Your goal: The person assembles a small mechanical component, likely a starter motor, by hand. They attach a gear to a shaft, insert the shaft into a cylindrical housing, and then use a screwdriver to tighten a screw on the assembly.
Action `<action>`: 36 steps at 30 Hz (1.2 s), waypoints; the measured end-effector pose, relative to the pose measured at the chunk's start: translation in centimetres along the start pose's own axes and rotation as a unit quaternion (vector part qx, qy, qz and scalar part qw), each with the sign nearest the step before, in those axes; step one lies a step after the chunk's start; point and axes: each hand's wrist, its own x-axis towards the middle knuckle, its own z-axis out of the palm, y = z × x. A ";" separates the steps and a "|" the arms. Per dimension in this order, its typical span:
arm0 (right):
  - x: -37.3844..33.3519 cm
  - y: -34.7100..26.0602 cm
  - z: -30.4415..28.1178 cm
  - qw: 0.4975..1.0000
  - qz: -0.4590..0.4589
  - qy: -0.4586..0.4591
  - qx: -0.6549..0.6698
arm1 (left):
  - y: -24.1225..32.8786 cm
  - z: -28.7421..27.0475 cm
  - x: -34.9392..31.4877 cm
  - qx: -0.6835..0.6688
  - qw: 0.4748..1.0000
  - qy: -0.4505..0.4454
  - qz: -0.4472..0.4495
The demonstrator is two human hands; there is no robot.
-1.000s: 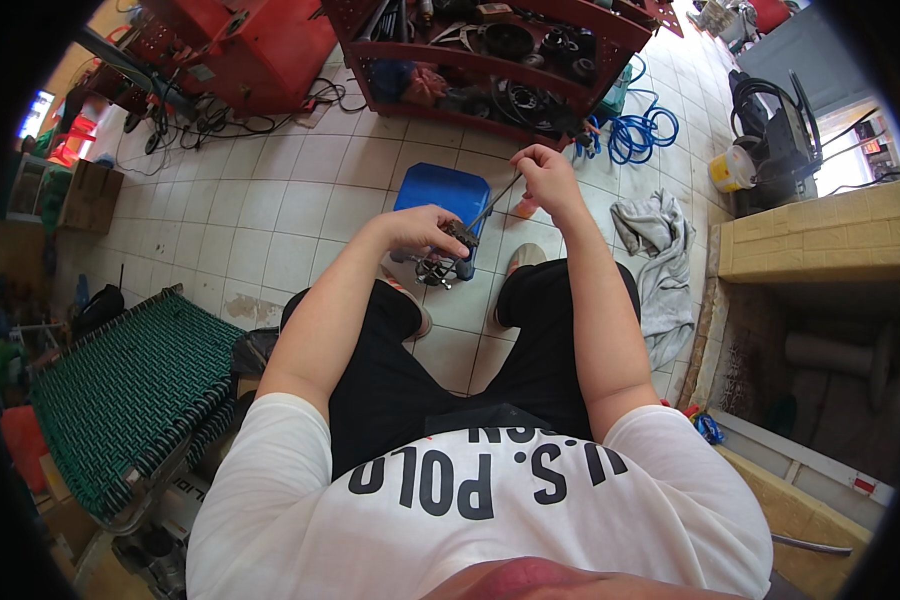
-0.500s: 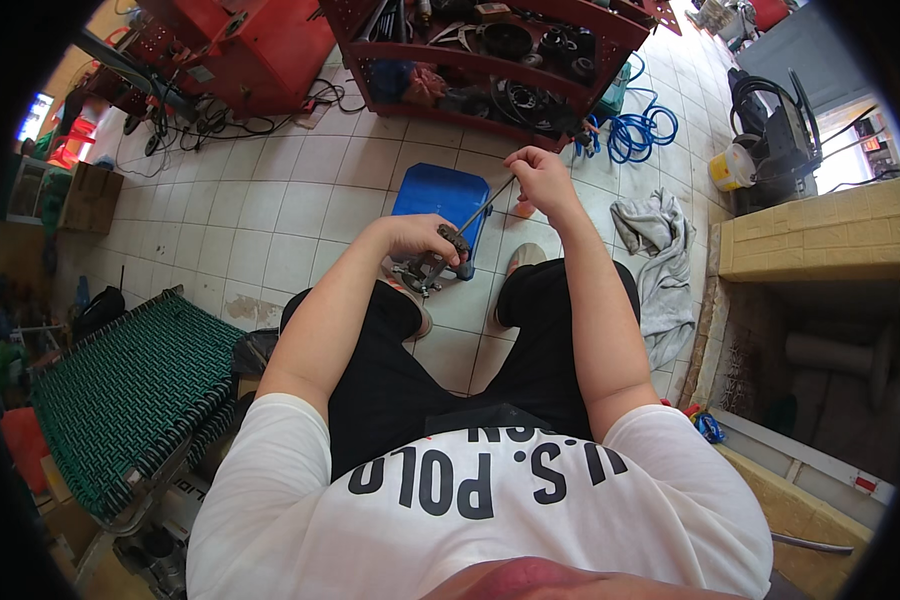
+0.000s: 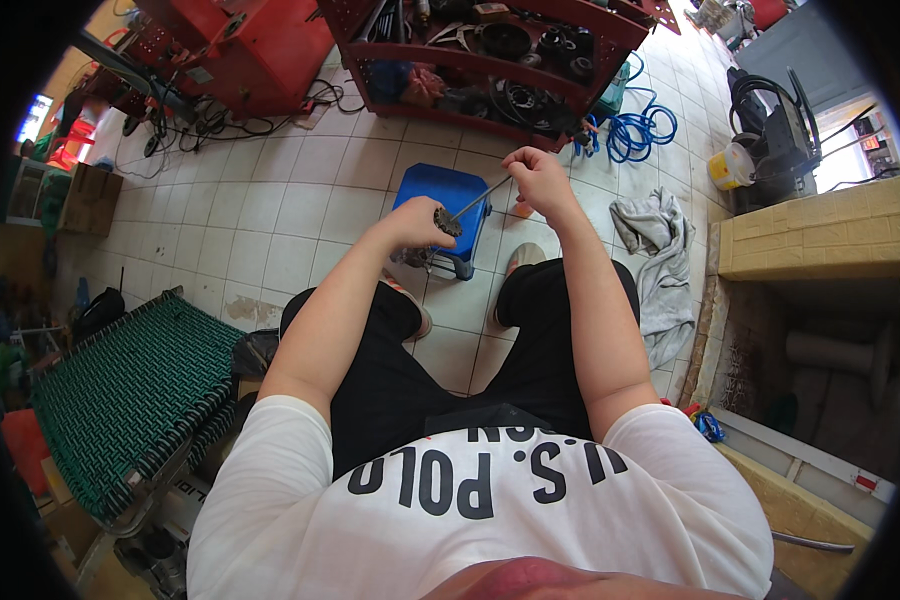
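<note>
My left hand (image 3: 416, 224) is wrapped round a dark, greasy metal part (image 3: 447, 222) with a rough round face. Its lower portion hangs beneath the hand and is partly hidden. A thin grey metal rod (image 3: 481, 196) slants from this face up to my right hand (image 3: 540, 181), whose fingers pinch its far end. Whether the rod enters the part or only touches it, I cannot tell. Both hands are held above and beside a small blue plastic stool (image 3: 432, 180) on the floor, in front of my knees.
Ahead stands a red tool cart (image 3: 490, 90) full of parts. Coiled blue hose (image 3: 638, 138) and a grey cloth (image 3: 660, 250) lie on the tiled floor to the right, near a yellow-edged pit (image 3: 815, 235). A green woven seat (image 3: 140, 390) is at left.
My left hand has turned the metal part, so its round face now points more toward the right and up. The rod lies at a flatter slant. My right hand has barely moved.
</note>
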 end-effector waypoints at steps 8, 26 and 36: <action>0.1 -0.1 0.2 1.000 0.012 0.016 0.012 | -1.2 -0.2 0.5 0.029 0.981 0.177 0.071; 0.0 -0.6 -0.5 0.997 0.026 0.059 0.048 | 1.8 -0.5 -1.8 -0.404 0.894 -0.195 -0.015; 0.0 -0.7 0.1 0.998 0.014 0.029 0.055 | 1.9 -1.2 -2.0 -0.325 0.924 -0.196 -0.041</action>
